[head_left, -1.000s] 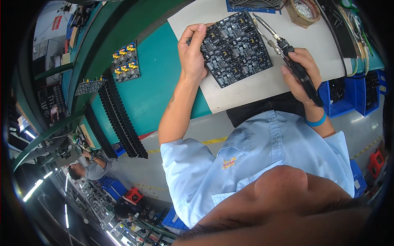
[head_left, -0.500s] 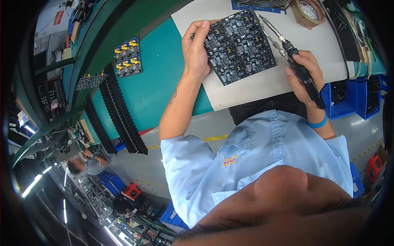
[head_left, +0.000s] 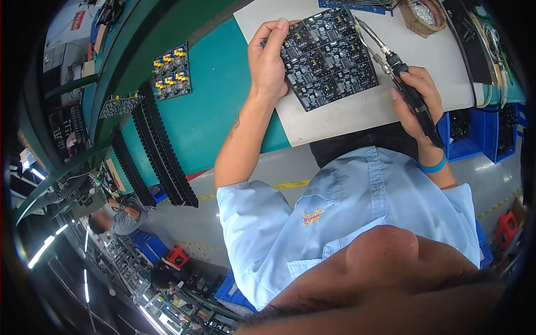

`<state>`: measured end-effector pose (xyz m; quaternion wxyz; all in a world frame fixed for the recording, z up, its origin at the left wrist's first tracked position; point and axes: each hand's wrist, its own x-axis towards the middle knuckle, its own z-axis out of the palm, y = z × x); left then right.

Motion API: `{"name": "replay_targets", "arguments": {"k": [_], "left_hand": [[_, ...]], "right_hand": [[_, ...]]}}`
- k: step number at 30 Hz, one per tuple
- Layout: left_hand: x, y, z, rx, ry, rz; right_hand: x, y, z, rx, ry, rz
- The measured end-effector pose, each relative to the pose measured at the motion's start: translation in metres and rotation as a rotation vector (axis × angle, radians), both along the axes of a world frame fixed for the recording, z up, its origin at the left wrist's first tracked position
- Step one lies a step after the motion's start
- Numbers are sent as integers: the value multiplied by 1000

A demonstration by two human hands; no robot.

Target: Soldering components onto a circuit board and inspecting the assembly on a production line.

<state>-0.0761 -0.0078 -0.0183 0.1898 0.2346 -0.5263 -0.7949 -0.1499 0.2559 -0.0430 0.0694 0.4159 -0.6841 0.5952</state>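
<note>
My left hand (head_left: 269, 66) grips a black circuit board panel (head_left: 329, 62) by its left edge, thumb on top and fingers mostly hidden beneath. The panel is divided into several sections with small parts and lies tilted over a white sheet. In my right hand (head_left: 425, 92) is a black soldering iron (head_left: 414, 100) with a thin metal feed tube alongside its shaft. Its tip points up and left, close to the panel's upper right edge; whether they touch I cannot tell.
The white sheet (head_left: 312, 125) covers part of a green bench (head_left: 223, 95). Farther off stand a round tub of silvery bits (head_left: 422, 15) and a blue grille-like part (head_left: 363, 4). At left are a board with yellow parts (head_left: 172, 72) and black slotted racks (head_left: 162, 151). Blue bins (head_left: 466, 146) sit at right.
The whole view has shifted slightly. The panel, both hands and the soldering iron keep nearly the same places relative to each other.
</note>
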Motion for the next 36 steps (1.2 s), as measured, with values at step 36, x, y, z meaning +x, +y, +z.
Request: {"name": "replay_targets", "arguments": {"k": [36], "left_hand": [[2, 2, 3, -59, 65, -21]], "right_hand": [[7, -22, 15, 67, 69, 136]]}}
